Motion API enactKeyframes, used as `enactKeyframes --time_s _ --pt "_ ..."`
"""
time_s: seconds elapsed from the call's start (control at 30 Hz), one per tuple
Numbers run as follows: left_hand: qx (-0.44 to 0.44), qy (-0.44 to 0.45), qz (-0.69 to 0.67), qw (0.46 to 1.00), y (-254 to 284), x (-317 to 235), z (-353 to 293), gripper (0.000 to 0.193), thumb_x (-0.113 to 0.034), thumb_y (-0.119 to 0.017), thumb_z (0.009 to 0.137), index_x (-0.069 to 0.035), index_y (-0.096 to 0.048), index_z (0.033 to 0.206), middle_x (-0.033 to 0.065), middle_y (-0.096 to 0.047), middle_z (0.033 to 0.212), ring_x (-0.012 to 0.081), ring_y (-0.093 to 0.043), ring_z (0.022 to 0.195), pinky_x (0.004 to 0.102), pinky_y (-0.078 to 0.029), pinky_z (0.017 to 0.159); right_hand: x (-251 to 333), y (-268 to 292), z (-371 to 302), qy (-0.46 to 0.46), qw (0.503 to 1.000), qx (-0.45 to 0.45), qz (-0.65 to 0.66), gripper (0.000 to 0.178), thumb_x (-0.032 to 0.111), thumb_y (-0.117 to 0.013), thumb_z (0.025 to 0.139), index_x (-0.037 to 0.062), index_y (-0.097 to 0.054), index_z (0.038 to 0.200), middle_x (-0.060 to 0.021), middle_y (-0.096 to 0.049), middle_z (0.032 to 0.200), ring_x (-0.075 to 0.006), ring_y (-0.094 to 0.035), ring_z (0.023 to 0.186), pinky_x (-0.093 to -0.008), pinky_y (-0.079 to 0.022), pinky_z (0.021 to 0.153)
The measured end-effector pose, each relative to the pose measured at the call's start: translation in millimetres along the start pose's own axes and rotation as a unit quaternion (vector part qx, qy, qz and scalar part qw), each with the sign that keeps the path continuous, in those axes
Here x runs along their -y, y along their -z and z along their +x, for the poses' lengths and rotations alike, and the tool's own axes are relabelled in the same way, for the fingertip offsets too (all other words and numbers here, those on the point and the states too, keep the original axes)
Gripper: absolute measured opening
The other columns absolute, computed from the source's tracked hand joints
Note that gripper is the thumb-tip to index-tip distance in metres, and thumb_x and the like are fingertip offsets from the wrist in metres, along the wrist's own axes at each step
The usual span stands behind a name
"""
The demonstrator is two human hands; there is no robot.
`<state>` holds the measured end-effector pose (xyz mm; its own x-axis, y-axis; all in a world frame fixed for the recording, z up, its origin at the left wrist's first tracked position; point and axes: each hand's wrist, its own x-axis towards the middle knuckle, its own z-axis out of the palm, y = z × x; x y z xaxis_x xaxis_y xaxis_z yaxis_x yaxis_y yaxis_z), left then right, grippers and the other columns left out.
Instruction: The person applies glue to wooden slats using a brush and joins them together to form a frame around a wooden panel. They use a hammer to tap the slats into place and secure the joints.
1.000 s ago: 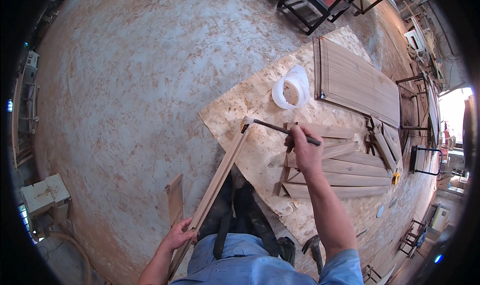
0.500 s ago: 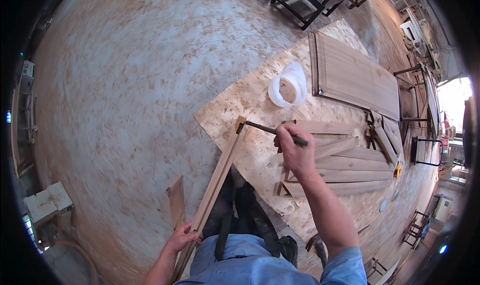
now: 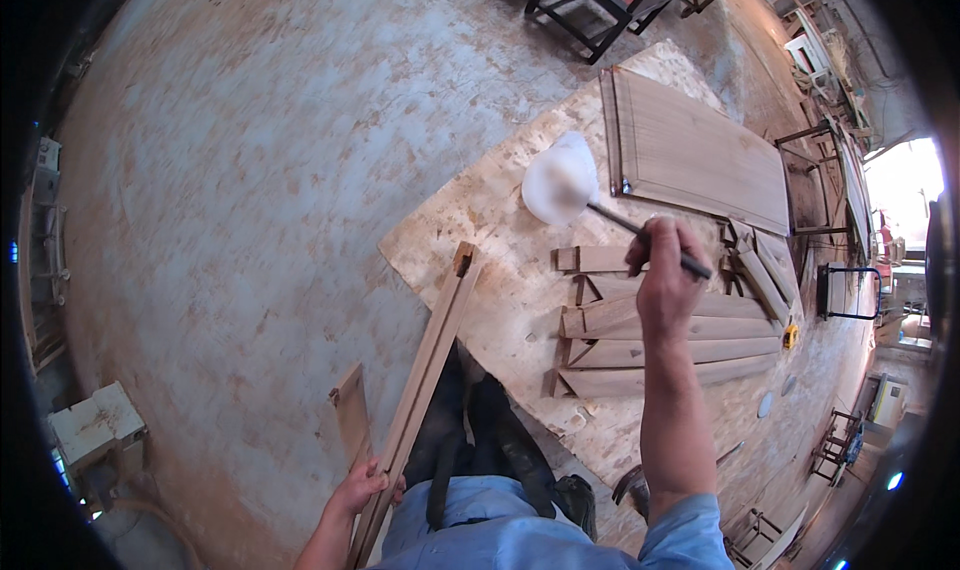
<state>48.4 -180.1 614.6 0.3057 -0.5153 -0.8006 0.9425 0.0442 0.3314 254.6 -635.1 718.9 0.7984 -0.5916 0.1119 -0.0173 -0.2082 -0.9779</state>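
A long, grooved wooden rail slants up from the lower edge, with a dark slot at its far end. My left hand is closed around its near part. Beside that hand stands a shorter wooden piece. My right hand grips a dark, slender stick over the stacked wooden strips. The stick's far end reaches a white translucent plastic tub; its tip is blurred there, so its shape and the contents cannot be made out.
Several wooden strips lie on a stained board, with a framed wooden panel behind them. A hammer is by my right elbow, a yellow tape measure further right. Dark stools stand at the back.
My right hand has moved right and up, taking the stick's tip from the rail's far end to the tub. My left hand still holds the rail.
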Motion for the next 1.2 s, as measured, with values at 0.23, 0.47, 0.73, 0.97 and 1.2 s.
enactKeyframes --time_s 0.23,0.47,0.73,0.97,1.2 --pt "0.023 -0.005 -0.018 1.0 -9 -17 -5 0.067 -0.051 -0.071 0.082 0.0 -0.052 0.12 0.0106 -0.065 0.091 0.0223 -0.066 0.079 0.0367 -0.055 0.071 -61 -6 46 -0.024 0.987 0.092 -0.131 0.017 0.014 -0.066 0.091 -0.0012 -0.069 0.097 -0.0035 -0.065 0.075 -0.0089 -0.059 0.068 -0.0242 -0.048 0.062" --pt "-0.012 0.041 0.018 0.999 2 -30 -8 0.078 -0.065 -0.067 0.079 0.004 -0.055 0.112 0.0124 -0.063 0.096 0.0229 -0.066 0.085 0.0401 -0.056 0.077 -61 -17 46 -0.106 0.975 0.146 -0.129 0.019 0.017 -0.063 0.092 -0.0006 -0.069 0.096 -0.0033 -0.066 0.075 -0.0092 -0.06 0.069 -0.0242 -0.048 0.064" --pt "-0.049 0.027 0.167 0.984 -9 -44 1 0.034 -0.017 -0.075 0.076 -0.001 -0.061 0.103 0.0071 -0.064 0.089 0.0168 -0.065 0.08 0.0331 -0.054 0.074 -48 13 60 -0.193 0.977 0.051 0.079 0.019 0.02 -0.061 0.093 0.0014 -0.062 0.089 -0.0051 -0.058 0.065 -0.0114 -0.054 0.052 -0.0247 -0.044 0.043" --pt "-0.074 0.03 0.233 0.969 -2 -41 9 0.039 -0.017 -0.078 0.075 -0.003 -0.06 0.107 0.0028 -0.065 0.089 0.0127 -0.062 0.082 0.0295 -0.052 0.078 -1 -13 33 -0.177 0.972 0.117 0.103 0.019 0.017 -0.057 0.095 0.0015 -0.06 0.085 -0.008 -0.061 0.065 -0.0142 -0.057 0.05 -0.0267 -0.046 0.043" --pt "-0.071 0.022 0.247 0.966 18 -19 19 0.045 -0.023 -0.079 0.073 -0.003 -0.062 0.11 0.0037 -0.067 0.091 0.0131 -0.063 0.083 0.0303 -0.051 0.079 -40 -52 10 -0.283 0.942 0.16 0.082 0.021 0.021 -0.062 0.094 0.0001 -0.062 0.088 -0.0072 -0.062 0.065 -0.0132 -0.057 0.05 -0.0248 -0.044 0.042"
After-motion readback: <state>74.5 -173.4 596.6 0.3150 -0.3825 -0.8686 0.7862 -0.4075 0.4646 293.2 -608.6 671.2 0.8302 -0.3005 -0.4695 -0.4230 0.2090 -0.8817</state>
